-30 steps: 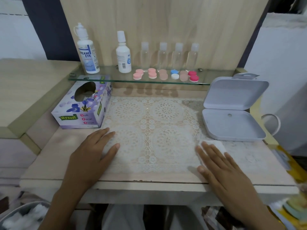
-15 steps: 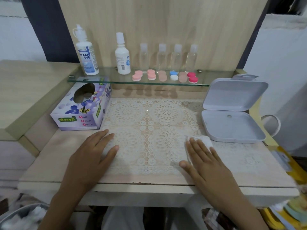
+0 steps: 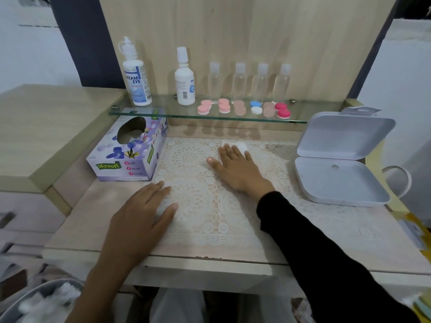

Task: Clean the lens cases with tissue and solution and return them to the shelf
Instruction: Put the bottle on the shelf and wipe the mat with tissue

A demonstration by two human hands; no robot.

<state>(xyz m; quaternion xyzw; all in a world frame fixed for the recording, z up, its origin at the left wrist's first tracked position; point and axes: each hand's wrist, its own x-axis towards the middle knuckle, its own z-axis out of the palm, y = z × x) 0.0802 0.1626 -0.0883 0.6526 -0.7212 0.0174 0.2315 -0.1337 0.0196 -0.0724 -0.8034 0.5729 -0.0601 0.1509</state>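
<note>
- The right hand point(image 3: 235, 169) lay flat at frame centre, fingers straight and close together, pressing a white tissue point(image 3: 241, 145) onto the lace mat point(image 3: 210, 213) near its far edge.
- The left hand point(image 3: 142, 215) rested flat at lower left of centre on the mat's left edge, fingers relaxed and holding nothing.
- The lens cases point(image 3: 242, 109) sat in a row on the glass shelf point(image 3: 321, 113), upper centre, close to its front edge.
- A stretch of mat lay between the hands — the tissue box point(image 3: 130, 157) bounded it at left, an open grey box point(image 3: 338, 180) at right.
</note>
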